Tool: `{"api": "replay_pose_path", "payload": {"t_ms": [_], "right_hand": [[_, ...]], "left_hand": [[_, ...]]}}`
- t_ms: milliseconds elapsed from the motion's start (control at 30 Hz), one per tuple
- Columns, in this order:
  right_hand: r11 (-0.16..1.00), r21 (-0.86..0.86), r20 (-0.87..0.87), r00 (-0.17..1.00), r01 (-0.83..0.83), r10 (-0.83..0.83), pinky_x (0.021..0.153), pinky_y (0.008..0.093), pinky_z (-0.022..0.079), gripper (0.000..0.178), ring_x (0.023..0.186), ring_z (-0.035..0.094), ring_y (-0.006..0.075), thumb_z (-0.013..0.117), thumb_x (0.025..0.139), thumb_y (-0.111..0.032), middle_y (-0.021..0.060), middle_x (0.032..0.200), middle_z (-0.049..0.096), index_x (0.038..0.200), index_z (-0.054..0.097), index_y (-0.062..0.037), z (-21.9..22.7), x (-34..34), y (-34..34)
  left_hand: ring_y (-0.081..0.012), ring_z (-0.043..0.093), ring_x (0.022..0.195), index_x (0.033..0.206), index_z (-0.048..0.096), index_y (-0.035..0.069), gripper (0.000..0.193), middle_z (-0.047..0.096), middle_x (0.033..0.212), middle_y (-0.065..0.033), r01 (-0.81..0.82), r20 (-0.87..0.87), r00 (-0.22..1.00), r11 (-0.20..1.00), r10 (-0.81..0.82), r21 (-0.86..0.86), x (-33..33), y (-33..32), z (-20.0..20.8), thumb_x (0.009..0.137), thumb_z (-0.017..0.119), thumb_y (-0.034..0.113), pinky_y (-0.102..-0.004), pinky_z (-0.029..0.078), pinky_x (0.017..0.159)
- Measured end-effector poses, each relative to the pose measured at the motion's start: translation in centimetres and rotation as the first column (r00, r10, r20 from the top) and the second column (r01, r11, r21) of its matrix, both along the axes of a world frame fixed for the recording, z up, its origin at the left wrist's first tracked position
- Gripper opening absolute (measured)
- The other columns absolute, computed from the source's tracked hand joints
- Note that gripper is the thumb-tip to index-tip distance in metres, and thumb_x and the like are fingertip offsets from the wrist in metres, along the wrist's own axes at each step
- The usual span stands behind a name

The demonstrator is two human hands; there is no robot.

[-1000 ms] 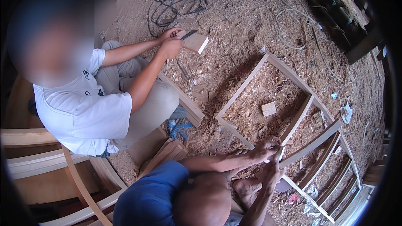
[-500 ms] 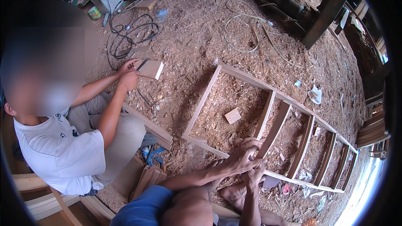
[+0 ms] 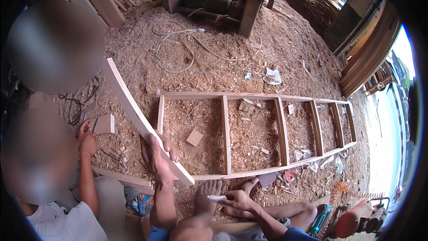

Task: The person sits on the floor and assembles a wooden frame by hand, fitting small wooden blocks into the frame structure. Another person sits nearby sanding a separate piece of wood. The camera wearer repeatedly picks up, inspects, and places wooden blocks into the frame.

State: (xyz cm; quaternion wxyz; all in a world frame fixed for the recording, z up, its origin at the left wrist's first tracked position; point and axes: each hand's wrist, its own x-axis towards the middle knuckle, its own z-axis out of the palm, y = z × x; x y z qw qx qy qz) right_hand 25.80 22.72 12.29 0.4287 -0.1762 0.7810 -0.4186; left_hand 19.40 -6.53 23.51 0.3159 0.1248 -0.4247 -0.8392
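My left hand (image 3: 159,158) is wrapped round a long, slightly curved wooden slat (image 3: 130,100), lifted and tilted above the near left corner of a ladder-like wooden frame (image 3: 200,95). The slat's far end points up and left. Low in front of me, close to my bare foot (image 3: 208,193), my right hand (image 3: 238,200) pinches a small white piece (image 3: 217,198); its kind is unclear. Several crosspieces (image 3: 226,134) join the frame's two long rails as it lies on the shavings. Inside its left bay rests a small square wood block (image 3: 194,137).
At left sits a person whose hand (image 3: 88,140) works a dark tool on a board (image 3: 104,124). A green-handled tool (image 3: 322,219) and a red machine (image 3: 352,221) with an orange coiled hose stand at lower right. A pale hose (image 3: 176,69) lies beyond the frame.
My left hand has moved left, raising the slat that both hands held at the frame. My right hand has left it and now holds the white piece. The view has swung right.
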Motion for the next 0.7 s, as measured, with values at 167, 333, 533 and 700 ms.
{"api": "replay_pose_path", "payload": {"t_ms": [167, 333, 533, 700], "right_hand": [[0.973, 0.116, -0.004, 0.980, -0.199, 0.201, 0.074, 0.0379, 0.053, 0.043, 0.083, 0.069, 0.0238, 0.069, 0.092, -0.041, 0.0151, 0.090, 0.071, 0.100, 0.071, 0.0009, 0.0, -5.5, 8.9], [0.241, -0.735, -0.134, 0.213, 0.634, -0.968, 0.103, 0.0422, 0.050, 0.076, 0.121, 0.055, 0.0305, 0.061, 0.096, -0.044, 0.0240, 0.142, 0.043, 0.147, 0.030, 0.0024, 9.5, -16.3, 26.3], [0.627, -0.552, -0.089, 0.709, 0.549, -0.699, 0.106, 0.0441, 0.050, 0.076, 0.125, 0.057, 0.0325, 0.062, 0.096, -0.043, 0.0224, 0.148, 0.045, 0.152, 0.030, -0.0032, 11.9, -17.7, 22.2], [0.851, -0.335, 0.055, 0.910, 0.405, -0.412, 0.105, 0.0448, 0.049, 0.058, 0.122, 0.060, 0.0270, 0.064, 0.096, -0.037, 0.0168, 0.135, 0.060, 0.141, 0.050, -0.0041, 4.6, -10.8, 5.8]], "left_hand": [[-0.0087, 0.044, 0.052, 0.130, 0.046, 0.005, 0.040, 0.046, 0.073, 0.0008, 0.182, 0.375, 0.915, 0.982, -0.148, -0.058, 1.1, 1.4, -1.3, 0.098, 0.064, 0.021, -0.0236, 0.037, 0.047], [-0.0096, 0.046, 0.057, 0.130, 0.046, 0.004, 0.039, 0.048, 0.075, -0.0007, 0.296, 0.430, 0.871, 0.952, -0.236, -0.078, 2.2, 2.8, -2.7, 0.098, 0.062, 0.018, -0.0246, 0.040, 0.051], [-0.0099, 0.047, 0.058, 0.131, 0.045, 0.003, 0.040, 0.049, 0.077, -0.0015, 0.374, 0.429, 0.851, 0.923, -0.303, -0.088, 1.5, 4.5, -4.0, 0.097, 0.062, 0.017, -0.0250, 0.041, 0.052], [-0.0111, 0.050, 0.062, 0.135, 0.041, 0.002, 0.045, 0.051, 0.084, -0.0037, 0.464, 0.392, 0.820, 0.885, -0.418, -0.028, 2.0, 6.8, -5.6, 0.097, 0.062, 0.014, -0.0255, 0.043, 0.055]]}}
